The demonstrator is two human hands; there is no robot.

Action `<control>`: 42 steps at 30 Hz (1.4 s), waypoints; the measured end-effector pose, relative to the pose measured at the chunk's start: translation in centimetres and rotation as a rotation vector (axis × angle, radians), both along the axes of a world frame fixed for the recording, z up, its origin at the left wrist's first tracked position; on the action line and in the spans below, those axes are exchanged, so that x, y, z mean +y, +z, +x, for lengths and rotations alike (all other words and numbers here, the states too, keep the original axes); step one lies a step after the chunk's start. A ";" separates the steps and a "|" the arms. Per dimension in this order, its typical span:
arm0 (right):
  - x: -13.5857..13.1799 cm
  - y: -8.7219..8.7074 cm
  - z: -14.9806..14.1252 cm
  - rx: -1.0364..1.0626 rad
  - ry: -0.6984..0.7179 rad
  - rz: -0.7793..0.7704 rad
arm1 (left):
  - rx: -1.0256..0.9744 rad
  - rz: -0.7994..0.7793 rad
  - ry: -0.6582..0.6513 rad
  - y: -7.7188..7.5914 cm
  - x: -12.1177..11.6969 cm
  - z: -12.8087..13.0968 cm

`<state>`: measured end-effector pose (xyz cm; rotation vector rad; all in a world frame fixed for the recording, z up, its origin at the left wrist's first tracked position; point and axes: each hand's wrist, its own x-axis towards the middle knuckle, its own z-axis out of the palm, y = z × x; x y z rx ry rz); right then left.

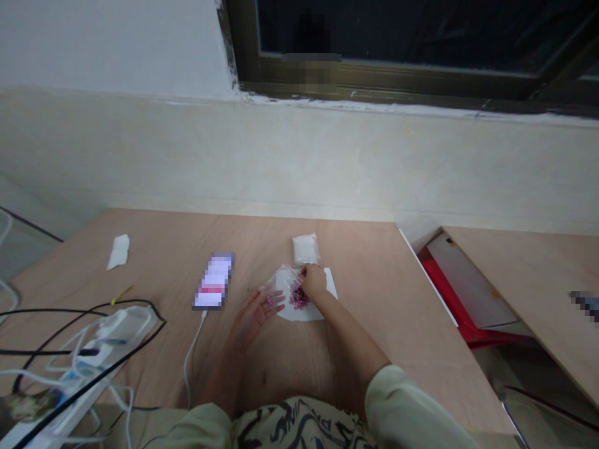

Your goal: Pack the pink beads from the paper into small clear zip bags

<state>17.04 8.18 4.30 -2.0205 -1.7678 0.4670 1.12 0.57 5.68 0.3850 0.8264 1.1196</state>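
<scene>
My left hand [256, 312] is palm up left of the white paper, fingers stretched, with a small clear zip bag [282, 275] resting against its thumb and fingers. A few pink beads [269, 300] show at these fingers; whether they lie inside the bag is unclear. On the white paper [299, 313] sits a small pile of pink and dark red beads [299, 298]. Over the paper's far part, my right hand [314, 280] has its fingers closed beside the bag's mouth. Something dark red shows at its fingertips, too small to make out.
A packet of clear bags [306, 249] lies beyond the paper. To the left are a phone [214, 280] on a white cable, a scrap of white paper [118, 251], and a power strip [116, 330] among tangled cords. A second table [528, 274] stands across a gap at right.
</scene>
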 end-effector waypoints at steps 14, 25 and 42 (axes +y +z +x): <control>-3.0 3.2 2.9 0.570 0.279 0.084 | 0.076 0.008 -0.052 -0.3 -0.8 0.4; -5.1 5.7 2.1 0.544 0.302 0.159 | 0.112 0.044 -0.023 -0.4 -1.5 0.5; -5.7 2.4 3.3 0.704 0.055 0.140 | -0.017 0.043 -0.027 -2.0 -0.8 0.4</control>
